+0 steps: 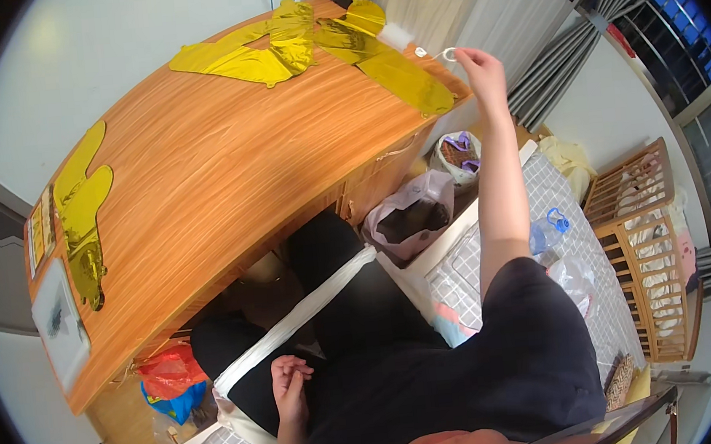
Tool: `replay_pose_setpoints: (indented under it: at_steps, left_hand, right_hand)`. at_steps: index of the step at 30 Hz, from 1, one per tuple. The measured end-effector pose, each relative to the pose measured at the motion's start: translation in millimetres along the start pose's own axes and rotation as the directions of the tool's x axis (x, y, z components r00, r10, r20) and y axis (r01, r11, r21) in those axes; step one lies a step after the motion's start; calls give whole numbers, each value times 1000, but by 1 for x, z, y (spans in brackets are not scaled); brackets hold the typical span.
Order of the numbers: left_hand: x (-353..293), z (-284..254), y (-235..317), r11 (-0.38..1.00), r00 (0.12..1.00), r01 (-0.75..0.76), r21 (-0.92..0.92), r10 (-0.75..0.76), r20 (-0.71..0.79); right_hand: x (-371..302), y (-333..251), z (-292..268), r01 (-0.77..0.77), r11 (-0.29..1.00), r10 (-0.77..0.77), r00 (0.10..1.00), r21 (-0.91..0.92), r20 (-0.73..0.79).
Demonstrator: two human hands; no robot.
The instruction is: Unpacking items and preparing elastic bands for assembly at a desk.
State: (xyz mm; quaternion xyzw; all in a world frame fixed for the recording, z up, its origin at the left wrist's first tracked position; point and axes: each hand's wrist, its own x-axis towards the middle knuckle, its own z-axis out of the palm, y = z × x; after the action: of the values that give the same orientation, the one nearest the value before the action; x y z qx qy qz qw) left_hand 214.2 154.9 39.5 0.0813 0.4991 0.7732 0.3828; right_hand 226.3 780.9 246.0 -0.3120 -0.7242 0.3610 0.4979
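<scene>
My right hand point(482, 75) is raised past the far right corner of the wooden desk point(224, 166), with thumb and fingers pinched on a small white loop point(448, 55); whether it is ribbon or tape I cannot make out. Close by on the desk lies a flat gold foil balloon point(402, 78), not inflated. A second flat foil balloon point(248, 62) lies at the far middle, and more gold foil point(82, 191) rests at the left end. My left hand point(290, 388) hovers low over my lap, its fingers loosely curled with nothing visible in them.
A white strip point(296, 316) crosses my thighs. Bags stand below: a pink one point(410, 217), a white one point(458, 158) and a red one point(170, 372). On the right are a checked bed surface point(470, 271), a blue-capped bottle point(549, 230) and a wooden crib point(640, 189).
</scene>
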Motion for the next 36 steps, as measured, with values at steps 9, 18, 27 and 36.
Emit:
replay_pose_setpoints:
  at_steps: [9, 18, 27, 36]
  left_hand:
    - [3, 1, 0, 998, 998, 68, 12, -68, -14]
    - [-1, -5, -1, 993, 992, 108, -47, -111, -63]
    - [-6, -9, -3, 992, 990, 124, 2, -124, -61]
    - [17, 1, -15, 743, 879, 334, -580, -468, -94]
  right_hand:
    - [56, 71, 32, -267, 835, 264, 961, -482, -75]
    - [55, 60, 43, -331, 765, 293, 943, -553, -159]
    - [51, 77, 31, -109, 778, 165, 986, -619, 34]
    - [-153, -37, 67, 674, 726, -653, 738, -134, 172]
